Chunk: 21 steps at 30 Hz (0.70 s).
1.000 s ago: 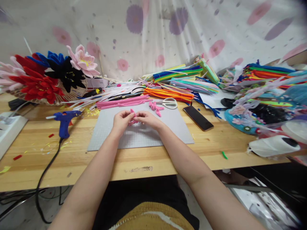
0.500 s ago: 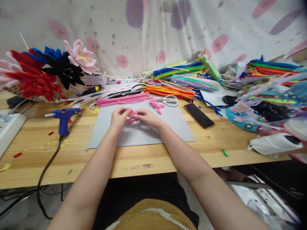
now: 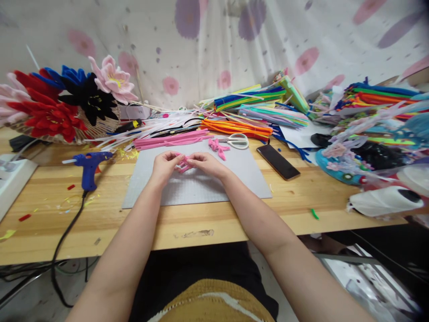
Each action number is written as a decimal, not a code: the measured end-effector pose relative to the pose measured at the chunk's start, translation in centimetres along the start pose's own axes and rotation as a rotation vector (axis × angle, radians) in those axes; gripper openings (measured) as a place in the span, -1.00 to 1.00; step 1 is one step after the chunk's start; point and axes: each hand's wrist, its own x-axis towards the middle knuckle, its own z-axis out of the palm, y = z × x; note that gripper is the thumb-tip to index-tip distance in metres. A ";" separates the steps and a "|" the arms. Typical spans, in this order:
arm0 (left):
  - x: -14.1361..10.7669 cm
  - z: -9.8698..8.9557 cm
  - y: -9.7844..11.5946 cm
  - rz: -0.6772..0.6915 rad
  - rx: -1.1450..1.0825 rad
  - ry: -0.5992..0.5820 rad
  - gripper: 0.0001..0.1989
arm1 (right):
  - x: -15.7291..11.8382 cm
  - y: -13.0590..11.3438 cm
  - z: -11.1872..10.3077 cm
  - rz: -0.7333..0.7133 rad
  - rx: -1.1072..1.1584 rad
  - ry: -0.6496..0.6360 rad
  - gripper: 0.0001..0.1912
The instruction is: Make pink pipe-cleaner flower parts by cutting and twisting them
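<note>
Pink pipe cleaners (image 3: 184, 166), folded into a small piece, are pinched between my two hands above a grey mat (image 3: 201, 192). My left hand (image 3: 165, 166) grips the piece from the left, thumb and fingers together. From the right, my right hand (image 3: 206, 163) pinches its other side. The fingers cover part of the piece, so its full shape is hidden. Beyond my right hand lies a pink twisted pipe-cleaner piece (image 3: 221, 152), touching scissors (image 3: 238, 141) with pale handles. A bundle of straight pink pipe cleaners (image 3: 167, 141) rests along the mat's far edge.
A blue glue gun (image 3: 90, 167) with a black cord stands at left, near a basket of fuzzy flowers (image 3: 53, 118). A phone (image 3: 278, 162) lies right of the mat. Orange pipe cleaners (image 3: 237, 129) and other bundles line the back. A white roll (image 3: 385, 200) sits at right.
My left hand has shifted slightly left and the pink piece between my fingers is turned a little. My right hand has barely moved.
</note>
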 end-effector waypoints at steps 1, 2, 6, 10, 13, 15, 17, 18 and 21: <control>0.0 0.1 0.0 -0.009 0.002 -0.003 -0.66 | 0.0 0.0 0.0 0.005 0.015 0.006 -0.82; -0.1 0.2 0.0 -0.021 0.002 -0.013 -0.65 | 0.0 0.1 0.1 0.008 0.029 0.016 -0.83; -0.2 0.6 -0.4 -0.021 0.020 -0.054 -0.65 | 0.4 1.0 0.5 0.013 0.055 0.071 -0.88; 0.0 0.7 -1.2 0.103 0.167 0.023 -0.80 | 0.7 2.1 0.6 -0.015 -0.057 0.091 -0.91; 0.1 0.7 -1.5 0.175 0.241 0.058 -0.85 | 0.9 2.4 0.4 -0.039 -0.193 0.134 -0.92; 0.0 0.9 -1.4 0.110 0.139 0.042 -0.83 | 1.1 2.5 0.2 -0.027 -0.243 0.136 -0.95; 0.0 0.9 -1.1 -0.011 -0.051 0.032 -0.81 | 1.1 2.4 0.1 -0.026 -0.261 0.133 -0.91; -0.1 1.0 -0.9 -0.076 -0.148 0.039 -0.82 | 1.1 2.4 0.1 -0.034 -0.257 0.139 -0.88; 0.0 0.8 -0.3 -0.234 -0.366 0.054 -0.93 | 0.8 1.8 0.1 -0.077 -0.195 0.169 -0.87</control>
